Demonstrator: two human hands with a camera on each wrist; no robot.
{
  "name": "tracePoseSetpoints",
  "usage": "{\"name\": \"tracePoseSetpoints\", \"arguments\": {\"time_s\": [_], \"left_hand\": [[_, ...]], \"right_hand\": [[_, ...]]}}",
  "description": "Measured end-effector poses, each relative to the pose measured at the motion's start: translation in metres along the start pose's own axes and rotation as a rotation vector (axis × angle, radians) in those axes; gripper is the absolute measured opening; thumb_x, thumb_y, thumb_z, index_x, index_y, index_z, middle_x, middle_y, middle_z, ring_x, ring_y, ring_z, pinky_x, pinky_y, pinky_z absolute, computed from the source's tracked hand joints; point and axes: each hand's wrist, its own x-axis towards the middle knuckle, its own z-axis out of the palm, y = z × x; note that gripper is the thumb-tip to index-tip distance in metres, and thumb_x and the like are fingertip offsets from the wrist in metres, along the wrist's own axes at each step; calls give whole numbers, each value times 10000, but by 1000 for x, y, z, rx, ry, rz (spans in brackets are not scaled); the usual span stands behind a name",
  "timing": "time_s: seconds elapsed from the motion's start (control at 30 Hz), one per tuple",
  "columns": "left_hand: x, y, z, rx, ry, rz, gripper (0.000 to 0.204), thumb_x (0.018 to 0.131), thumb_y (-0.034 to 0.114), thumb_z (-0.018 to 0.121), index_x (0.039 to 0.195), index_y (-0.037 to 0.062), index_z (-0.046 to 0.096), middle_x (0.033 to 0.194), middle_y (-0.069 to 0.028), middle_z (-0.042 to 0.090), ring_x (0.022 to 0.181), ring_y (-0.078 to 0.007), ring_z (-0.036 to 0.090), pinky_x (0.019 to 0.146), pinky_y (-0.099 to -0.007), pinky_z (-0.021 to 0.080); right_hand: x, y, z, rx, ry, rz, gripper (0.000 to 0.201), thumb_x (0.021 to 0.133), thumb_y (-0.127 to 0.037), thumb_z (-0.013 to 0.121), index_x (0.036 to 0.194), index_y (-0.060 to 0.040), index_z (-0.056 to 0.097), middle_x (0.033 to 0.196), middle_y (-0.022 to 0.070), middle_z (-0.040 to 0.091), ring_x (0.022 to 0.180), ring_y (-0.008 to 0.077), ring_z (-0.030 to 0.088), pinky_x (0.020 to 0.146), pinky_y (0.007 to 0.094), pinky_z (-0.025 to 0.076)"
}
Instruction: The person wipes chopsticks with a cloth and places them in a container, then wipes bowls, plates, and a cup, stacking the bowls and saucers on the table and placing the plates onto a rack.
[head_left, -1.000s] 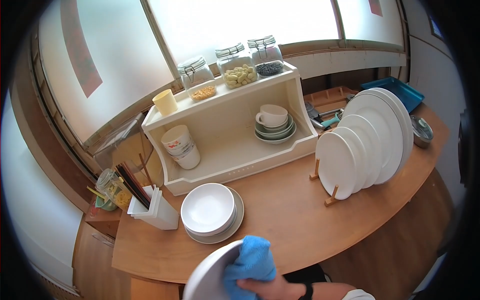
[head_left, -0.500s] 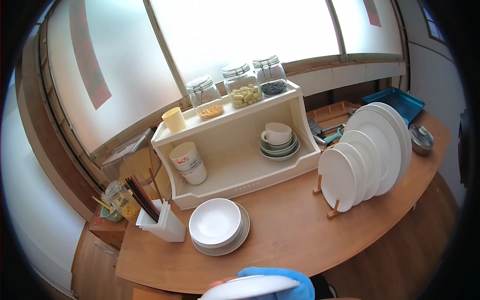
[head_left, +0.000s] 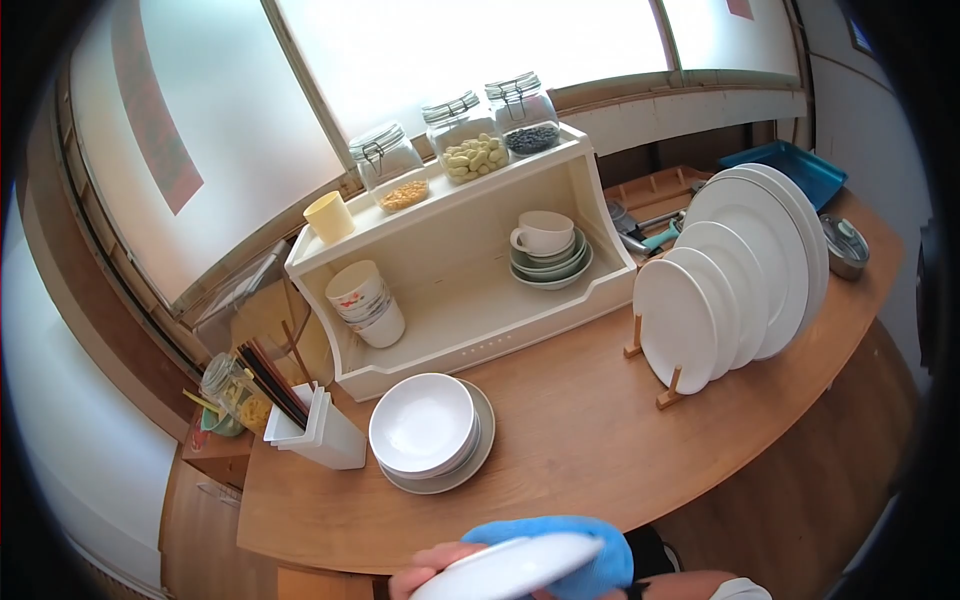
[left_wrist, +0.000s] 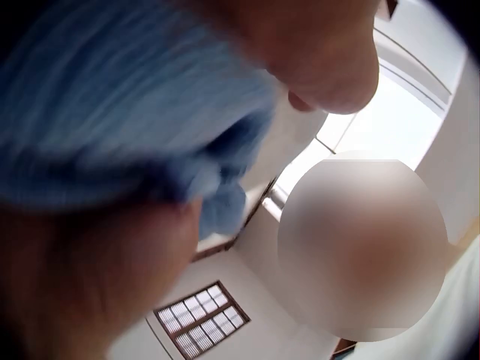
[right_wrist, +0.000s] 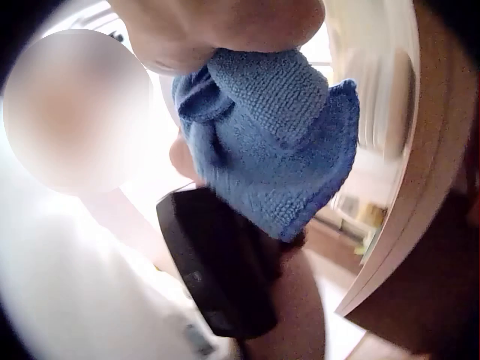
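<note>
The left hand [head_left: 428, 566] holds a white bowl [head_left: 508, 572] by its edge, tipped, just right of its fingers. The right hand [right_wrist: 217, 28] grips a fuzzy blue cloth [right_wrist: 270, 142] beside the bowl. Past the left hand, more white bowls [head_left: 421, 425] sit stacked on a plate [head_left: 485, 438].

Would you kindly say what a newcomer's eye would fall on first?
Probably the blue cloth behind the white dish, low in the head view. Next, likely the white plates standing in a wooden rack at right on the table, then three glass jars atop the cream shelf.
</note>
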Motion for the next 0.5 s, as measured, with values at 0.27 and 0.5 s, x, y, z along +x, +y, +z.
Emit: {"name": "tracePoseSetpoints", "arguments": {"time_s": [0.27,0.5], "left_hand": [[-1,2,-18,147,-55,-242,602,894,352,611,1328,-3,392,1230,-180,528,1106,-274,531,942,-405,429],[-7,-9,-5,310,92,73,503,937,424,502,1228,15,463,1070,-204,559,994,-328,560,865,-449,467]], "right_hand": [[45,-21,-65,-257,-347,54,608,780,-174,774,1297,-41,484,1181,168,607,1006,328,641,850,359,524],[24,-21,-27,-210,-223,214,495,861,-286,692,1242,-5,548,1207,156,592,1108,247,580,938,357,465]]}}
